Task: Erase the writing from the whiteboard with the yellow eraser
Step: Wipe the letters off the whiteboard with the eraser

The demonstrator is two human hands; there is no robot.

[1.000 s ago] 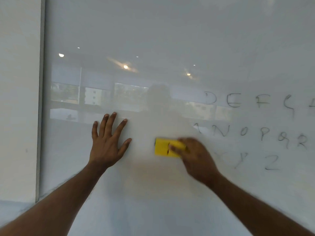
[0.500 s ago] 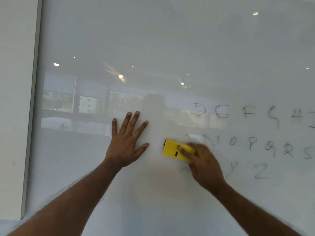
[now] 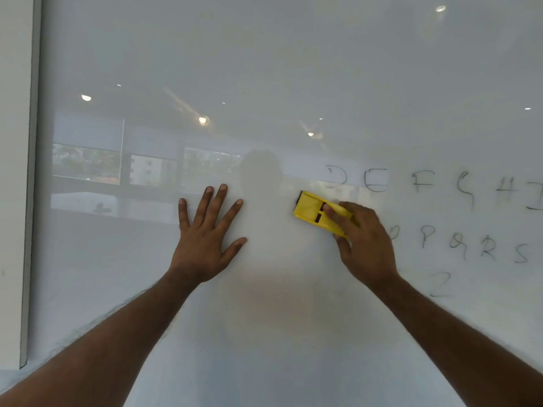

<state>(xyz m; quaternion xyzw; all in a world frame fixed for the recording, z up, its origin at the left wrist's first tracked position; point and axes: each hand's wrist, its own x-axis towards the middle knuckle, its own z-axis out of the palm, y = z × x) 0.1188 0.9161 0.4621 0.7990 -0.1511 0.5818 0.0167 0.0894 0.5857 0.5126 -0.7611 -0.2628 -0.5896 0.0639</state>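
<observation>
The glossy whiteboard [image 3: 264, 69] fills the view. My right hand [image 3: 363, 245] presses the yellow eraser [image 3: 313, 211] flat against the board, tilted, just below and left of a faded letter D [image 3: 338, 177]. Black handwritten letters [image 3: 458, 245] run in rows to the right: D E F G H on top, O P Q R S below, a faint Z lowest. My right hand hides part of the second row. My left hand [image 3: 207, 235] lies flat on the board with fingers spread, left of the eraser and apart from it.
The board's grey frame edge [image 3: 32, 171] runs down the left side, with a plain white wall [image 3: 13, 142] beyond it. The board mirrors ceiling lights, windows and a person's silhouette. The board's left and lower parts carry no writing.
The eraser and my right hand have moved up and to the right, from the second row toward the D. The N and the Y no longer show. My left hand stays flat on the board.
</observation>
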